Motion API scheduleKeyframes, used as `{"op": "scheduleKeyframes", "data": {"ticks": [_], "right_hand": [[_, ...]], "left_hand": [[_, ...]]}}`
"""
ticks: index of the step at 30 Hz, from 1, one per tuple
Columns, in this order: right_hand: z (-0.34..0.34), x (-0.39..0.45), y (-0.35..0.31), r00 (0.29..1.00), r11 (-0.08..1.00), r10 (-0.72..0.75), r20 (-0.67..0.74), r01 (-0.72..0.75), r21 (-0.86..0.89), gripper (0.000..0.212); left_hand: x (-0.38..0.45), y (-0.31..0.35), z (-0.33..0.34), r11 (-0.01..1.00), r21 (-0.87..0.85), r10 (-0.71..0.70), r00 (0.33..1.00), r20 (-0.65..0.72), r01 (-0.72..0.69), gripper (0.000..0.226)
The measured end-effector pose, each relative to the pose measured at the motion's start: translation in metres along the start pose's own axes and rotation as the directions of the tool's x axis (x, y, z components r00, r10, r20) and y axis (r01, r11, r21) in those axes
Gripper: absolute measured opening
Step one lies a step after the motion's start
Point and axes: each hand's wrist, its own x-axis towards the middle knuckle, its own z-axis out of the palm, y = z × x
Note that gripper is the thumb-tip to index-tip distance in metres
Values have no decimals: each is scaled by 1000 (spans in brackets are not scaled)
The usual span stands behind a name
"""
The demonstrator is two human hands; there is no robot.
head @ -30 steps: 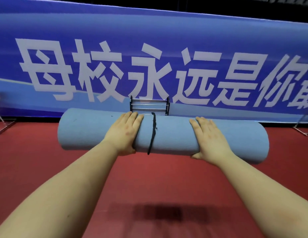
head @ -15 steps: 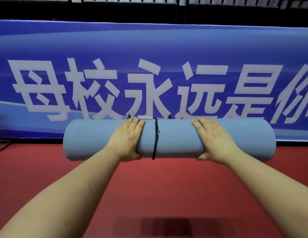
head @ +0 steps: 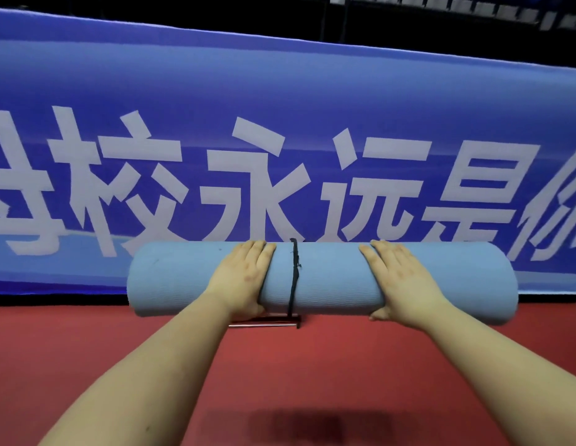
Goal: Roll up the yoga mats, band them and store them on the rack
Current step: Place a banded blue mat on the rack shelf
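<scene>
Banner point(head: 280, 101) fills the whole background in front of you, blue with large white Chinese characters, standing along the far edge of the red floor point(head: 280, 365). Above it runs a dark strip with pale shapes too blurred to tell. Next in size is the rolled yoga mat point(head: 331, 278), light blue, lying crosswise and level at arm's reach in front of the banner's lower edge. You hold it with both arms stretched out. Your left hand point(head: 244, 278) grips it just left of centre, fingers together and curved over the top of the roll, thumb tucked beneath. Your right hand point(head: 399, 281) grips it right of centre in the same manner, fingers laid over the top and thumb under the lower edge. Between your two hands a thin black band point(head: 293, 278) wraps once round the roll, closer to your left hand. Directly below the mat, a small part of the rack point(head: 264, 324) shows: a shiny metal bar with a dark end piece, low over the floor. Whether the mat touches the rack cannot be told.
</scene>
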Motion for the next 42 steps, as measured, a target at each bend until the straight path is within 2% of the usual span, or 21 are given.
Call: {"op": "scheduleKeyframes", "data": {"ticks": [5,8,11,17,22,24,26,31,35,42], "right_hand": [[42,81,44,993,997,75,96,-75,1,136],[76,111,75,989,994,108,104,-111,19,135],[112,134,106,981,990,133,141,-137,22,134],[185,193,172,982,996,56,180,-68,63,132],[238,239,265,981,992,13,194,-37,121,136],[252,254,305,986,993,-11,166,-8,115,130],[265,270,338,980,991,-33,195,7,134,125],[309,310,380,963,989,-96,252,63,135,124],[357,346,407,959,985,-78,271,32,171,125],[412,430,466,952,992,-17,305,-22,126,125]], "left_hand": [[107,-36,58,998,-6,69,997,30,-69,116],[162,-42,92,993,-41,112,994,-1,-111,115],[203,-36,124,991,-52,125,992,24,-123,116],[288,-21,189,994,-13,106,992,65,-106,115],[382,12,232,997,-13,76,992,103,-75,118],[417,27,249,998,-32,53,992,116,-49,115],[445,39,268,998,-55,26,991,128,-19,113],[494,52,313,998,-60,-1,984,177,12,112],[545,43,348,998,-52,33,983,182,-24,113],[659,24,416,993,-95,88,976,199,-70,116]]}}
